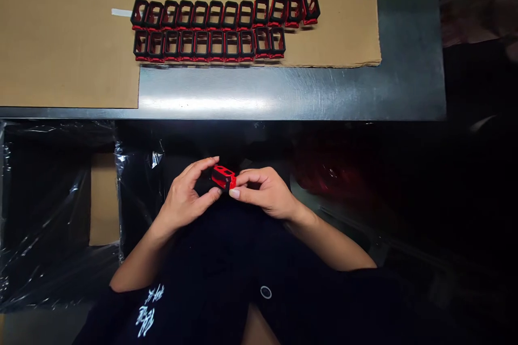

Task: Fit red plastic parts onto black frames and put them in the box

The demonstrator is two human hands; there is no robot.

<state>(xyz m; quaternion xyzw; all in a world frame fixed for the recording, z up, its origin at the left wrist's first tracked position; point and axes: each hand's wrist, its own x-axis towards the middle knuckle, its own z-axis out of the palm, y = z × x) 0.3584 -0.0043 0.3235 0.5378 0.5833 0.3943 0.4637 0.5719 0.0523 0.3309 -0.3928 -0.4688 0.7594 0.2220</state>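
Note:
Between my hands, above my dark lap, is a small red and black rectangular frame piece (pixel 223 177), probably plastic. My right hand (pixel 265 191) pinches its right end between thumb and fingers. My left hand (pixel 184 197) holds its left end with thumb and forefinger. Farther ahead, two rows of similar black frames with red bases (pixel 210 29) stand side by side on a cardboard sheet (pixel 68 32). The upper row runs longer than the lower one, and its right-hand frames lean at a slight tilt. Neither hand is near the rows.
The cardboard lies on a steel table (pixel 202 94), whose front edge runs across the view above my hands. A white strip (pixel 121 12) sits at the upper row's left end. A plastic-lined box (pixel 52 210) stands at lower left; dark red shapes lie at right.

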